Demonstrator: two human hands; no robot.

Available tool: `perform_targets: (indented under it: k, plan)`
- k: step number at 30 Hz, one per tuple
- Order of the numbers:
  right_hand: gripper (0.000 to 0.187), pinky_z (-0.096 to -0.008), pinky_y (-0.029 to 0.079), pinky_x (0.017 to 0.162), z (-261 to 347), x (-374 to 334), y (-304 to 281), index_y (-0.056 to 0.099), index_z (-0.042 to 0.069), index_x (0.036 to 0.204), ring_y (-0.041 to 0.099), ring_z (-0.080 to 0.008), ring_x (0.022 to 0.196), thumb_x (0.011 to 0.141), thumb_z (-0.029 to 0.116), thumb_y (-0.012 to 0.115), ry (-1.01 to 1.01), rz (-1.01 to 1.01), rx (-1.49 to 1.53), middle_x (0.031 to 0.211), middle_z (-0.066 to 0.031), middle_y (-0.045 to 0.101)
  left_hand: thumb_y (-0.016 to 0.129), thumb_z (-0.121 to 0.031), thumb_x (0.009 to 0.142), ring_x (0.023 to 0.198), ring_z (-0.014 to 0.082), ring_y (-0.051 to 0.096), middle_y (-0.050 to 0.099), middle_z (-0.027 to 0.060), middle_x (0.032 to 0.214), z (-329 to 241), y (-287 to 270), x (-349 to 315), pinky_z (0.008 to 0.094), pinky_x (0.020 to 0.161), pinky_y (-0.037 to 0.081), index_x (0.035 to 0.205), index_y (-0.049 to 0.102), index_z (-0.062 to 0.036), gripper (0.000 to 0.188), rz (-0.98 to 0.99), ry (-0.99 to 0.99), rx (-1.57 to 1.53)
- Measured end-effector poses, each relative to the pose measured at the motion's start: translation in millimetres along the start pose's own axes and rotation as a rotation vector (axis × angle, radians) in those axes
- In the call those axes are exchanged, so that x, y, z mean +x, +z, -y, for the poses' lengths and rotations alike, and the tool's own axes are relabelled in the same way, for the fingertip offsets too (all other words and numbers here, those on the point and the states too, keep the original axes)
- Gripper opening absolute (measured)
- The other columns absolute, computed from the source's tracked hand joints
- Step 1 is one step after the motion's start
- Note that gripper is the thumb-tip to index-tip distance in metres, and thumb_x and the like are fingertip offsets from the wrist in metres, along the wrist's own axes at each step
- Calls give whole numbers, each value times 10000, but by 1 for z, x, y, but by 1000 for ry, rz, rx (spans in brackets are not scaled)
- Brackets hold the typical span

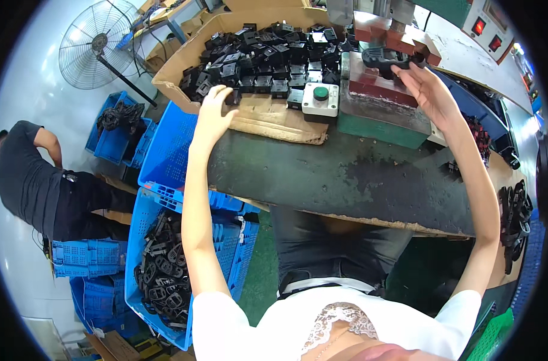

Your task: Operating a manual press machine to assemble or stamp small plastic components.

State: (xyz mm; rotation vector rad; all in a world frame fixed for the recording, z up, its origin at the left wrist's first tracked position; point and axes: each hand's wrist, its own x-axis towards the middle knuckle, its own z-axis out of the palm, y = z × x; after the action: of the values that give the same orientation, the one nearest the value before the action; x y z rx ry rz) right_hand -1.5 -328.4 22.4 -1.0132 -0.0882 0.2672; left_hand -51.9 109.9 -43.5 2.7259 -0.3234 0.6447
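Note:
My left hand (211, 118) reaches to the front edge of a cardboard box, its fingers bent around a small black plastic piece (233, 98). Many similar black square housings (263, 83) lie heaped in that cardboard box (171, 77). On the right, my right hand (431, 95) is at a press, thumb and fingers on the end of a long black plastic part (382, 59). That part lies on the dark red lower block (379, 85), beneath the red upper blocks (400, 40). The fingertips on it are partly hidden.
A white switch box with a green button (321, 93) stands left of the press. Blue crates, one with black plastic parts (164, 271), stand at my left. A person (30, 174) bends beyond them near a fan (99, 43). Black parts (514, 219) lie far right.

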Motion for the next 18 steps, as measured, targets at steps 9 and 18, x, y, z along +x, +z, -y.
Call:
perform_targets:
  k: [9,18]
  plan:
    - [334,-239,408,650,17,9,-49,527,58,794,470,-82,703,826,348,688,-330,-45,-1396,815,13,500,710,-128,714,1119,360,468,454,178,1189,10,22,9,385,976,391,1261,433,2,627,57,10,-33]
    - [592,-376,384,964,8,29,-35,525,-23,1181,549,-221,1060,827,433,656,-534,38,-1456,1096,-162,602,731,-114,707,931,283,541,486,144,997,3,40,8,359,837,457,989,563,-45,335,-175,-83,13]
